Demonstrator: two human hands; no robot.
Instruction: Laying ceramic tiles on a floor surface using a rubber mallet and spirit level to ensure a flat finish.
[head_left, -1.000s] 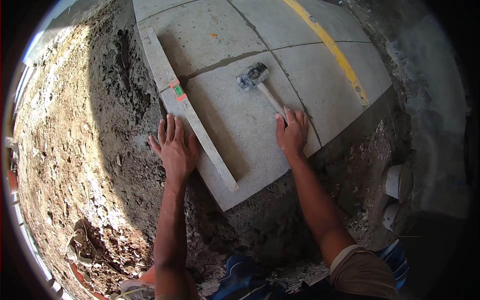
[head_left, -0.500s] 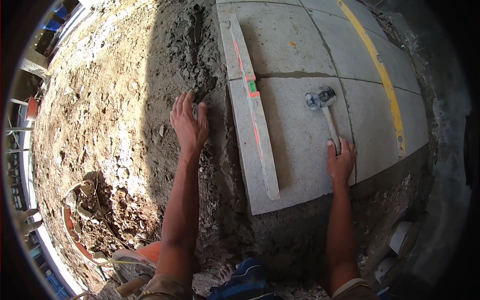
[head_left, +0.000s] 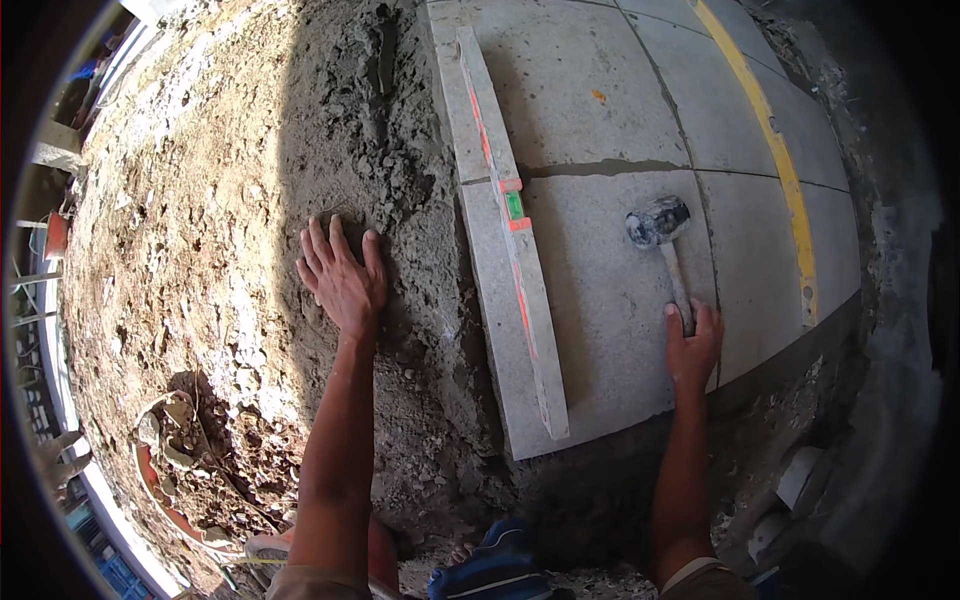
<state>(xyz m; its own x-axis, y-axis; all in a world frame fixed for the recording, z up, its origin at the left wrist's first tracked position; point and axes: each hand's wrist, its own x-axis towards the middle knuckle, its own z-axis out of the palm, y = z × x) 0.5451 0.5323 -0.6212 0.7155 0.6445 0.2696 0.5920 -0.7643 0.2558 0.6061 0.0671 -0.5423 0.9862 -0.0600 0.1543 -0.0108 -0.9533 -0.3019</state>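
Observation:
My right hand [head_left: 696, 347] grips the wooden handle of a mallet [head_left: 657, 222] with a dark, grey-smeared head. The mallet head is over a large grey paving slab [head_left: 610, 330]. To its left, a long pale spirit level [head_left: 540, 340] with a green vial and orange-red marks lies along the slabs, spanning the joint between two of them. My left hand [head_left: 345, 280] is open, palm down and fingers spread, on or just above the shaded soil left of the slabs. Nothing shows in it.
A long yellow straightedge [head_left: 783, 165] with holes lies across the slabs on the right. Wet grey mortar [head_left: 460, 350] borders the slabs' left edge. Rubble fills a broken orange-rimmed container [head_left: 152, 480] at lower left. Pale pieces [head_left: 800, 475] lie at lower right.
My left hand has moved left and down, away from the slab edge, and its fingers have spread. The mallet stays in my right hand; the view has shifted slightly.

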